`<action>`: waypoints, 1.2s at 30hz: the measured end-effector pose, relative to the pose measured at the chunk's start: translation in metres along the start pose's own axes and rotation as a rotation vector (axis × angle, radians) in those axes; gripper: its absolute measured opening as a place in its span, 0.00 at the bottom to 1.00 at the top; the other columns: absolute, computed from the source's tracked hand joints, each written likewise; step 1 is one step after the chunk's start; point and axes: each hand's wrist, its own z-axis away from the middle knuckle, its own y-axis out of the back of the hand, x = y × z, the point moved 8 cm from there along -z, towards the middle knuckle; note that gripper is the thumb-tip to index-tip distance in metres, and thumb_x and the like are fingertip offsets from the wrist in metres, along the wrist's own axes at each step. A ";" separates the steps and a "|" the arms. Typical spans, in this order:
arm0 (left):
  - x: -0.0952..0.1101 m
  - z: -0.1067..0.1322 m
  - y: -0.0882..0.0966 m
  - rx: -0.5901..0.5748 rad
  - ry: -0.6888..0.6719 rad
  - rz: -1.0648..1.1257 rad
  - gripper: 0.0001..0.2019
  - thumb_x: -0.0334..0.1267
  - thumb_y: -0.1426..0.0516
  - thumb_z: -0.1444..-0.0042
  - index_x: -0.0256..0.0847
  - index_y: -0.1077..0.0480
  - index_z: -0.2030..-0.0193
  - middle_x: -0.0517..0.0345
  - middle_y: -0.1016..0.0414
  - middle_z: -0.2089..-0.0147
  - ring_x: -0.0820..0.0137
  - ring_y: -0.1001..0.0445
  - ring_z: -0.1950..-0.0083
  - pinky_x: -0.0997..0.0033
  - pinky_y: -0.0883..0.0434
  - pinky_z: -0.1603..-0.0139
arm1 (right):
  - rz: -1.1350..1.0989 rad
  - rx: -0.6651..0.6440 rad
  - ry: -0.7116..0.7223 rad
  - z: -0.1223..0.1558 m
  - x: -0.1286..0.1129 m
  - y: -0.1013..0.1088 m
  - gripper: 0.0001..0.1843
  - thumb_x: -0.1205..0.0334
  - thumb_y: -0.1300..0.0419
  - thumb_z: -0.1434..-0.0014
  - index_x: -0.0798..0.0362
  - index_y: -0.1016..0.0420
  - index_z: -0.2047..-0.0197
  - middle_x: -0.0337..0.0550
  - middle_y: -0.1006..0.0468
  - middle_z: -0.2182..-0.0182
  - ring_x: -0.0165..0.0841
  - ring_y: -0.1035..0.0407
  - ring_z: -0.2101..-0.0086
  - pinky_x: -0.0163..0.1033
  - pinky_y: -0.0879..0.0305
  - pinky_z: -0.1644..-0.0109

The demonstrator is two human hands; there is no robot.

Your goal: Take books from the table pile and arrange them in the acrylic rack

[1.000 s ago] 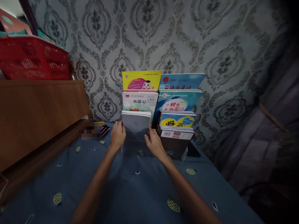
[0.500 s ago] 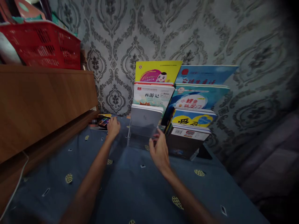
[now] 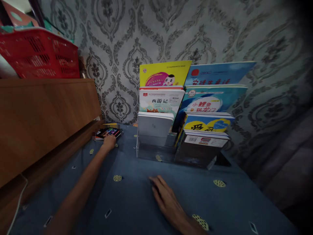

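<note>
At the far left of the cloth, my left hand (image 3: 110, 142) has its fingers closed at the front edge of a dark book (image 3: 114, 131) with a colourful cover. That book lies on a small flat pile near the wall; part of the cover is blurred out. My right hand (image 3: 167, 202), somewhat smeared by motion, hovers over the cloth with fingers stretched out and nothing in them. Beyond it stands a clear book rack (image 3: 156, 153) with two columns. On its left side are a grey-backed book (image 3: 155, 125), a white book (image 3: 161, 99) and a yellow book (image 3: 166, 71).
Blue books (image 3: 215, 73), a yellow-and-blue book (image 3: 207, 122) and a dark-backed book (image 3: 201, 151) fill the rack's right column. A wooden cabinet (image 3: 49, 117) bearing a red basket (image 3: 41, 52) borders the left. Patterned wallpaper (image 3: 117, 65) rises behind the blue cloth (image 3: 132, 202).
My right hand has drawn back from the rack toward me. My left hand has shifted from the pile's right side to its front edge, and the dark book sits turned differently.
</note>
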 end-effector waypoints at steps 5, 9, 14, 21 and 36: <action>0.003 0.017 -0.004 -0.056 -0.123 -0.083 0.17 0.38 0.44 0.38 0.30 0.29 0.46 0.32 0.24 0.52 0.53 0.23 0.47 0.51 0.29 0.45 | 0.003 -0.031 0.024 -0.002 -0.011 0.003 0.22 0.58 0.52 0.30 0.47 0.30 0.36 0.51 0.28 0.38 0.42 0.32 0.39 0.49 0.30 0.38; 0.003 0.049 -0.001 -0.080 -0.197 -0.106 0.16 0.32 0.46 0.38 0.29 0.29 0.45 0.34 0.24 0.50 0.56 0.24 0.46 0.55 0.29 0.45 | -0.006 -0.049 0.040 -0.005 -0.018 0.007 0.22 0.59 0.53 0.30 0.49 0.30 0.38 0.53 0.26 0.41 0.42 0.31 0.41 0.49 0.29 0.39; 0.007 0.114 0.006 -0.100 -0.255 -0.107 0.22 0.21 0.53 0.40 0.24 0.34 0.40 0.29 0.25 0.48 0.54 0.24 0.43 0.54 0.29 0.43 | -0.040 -0.048 0.117 -0.011 -0.029 0.011 0.19 0.62 0.53 0.31 0.50 0.27 0.43 0.53 0.23 0.50 0.41 0.26 0.48 0.50 0.26 0.43; 0.029 0.207 0.015 -0.109 -0.331 -0.091 0.26 0.19 0.55 0.41 0.25 0.37 0.36 0.27 0.27 0.43 0.53 0.25 0.40 0.53 0.28 0.43 | -0.071 -0.014 0.189 -0.013 -0.042 0.014 0.17 0.64 0.52 0.32 0.51 0.25 0.47 0.50 0.24 0.58 0.40 0.26 0.57 0.49 0.25 0.49; 0.080 0.346 0.004 -0.144 -0.736 -0.050 0.33 0.21 0.51 0.42 0.37 0.46 0.29 0.36 0.42 0.28 0.51 0.43 0.27 0.53 0.34 0.35 | -0.133 0.008 0.349 -0.009 -0.071 0.022 0.16 0.66 0.51 0.32 0.51 0.25 0.48 0.51 0.20 0.52 0.40 0.28 0.50 0.53 0.31 0.43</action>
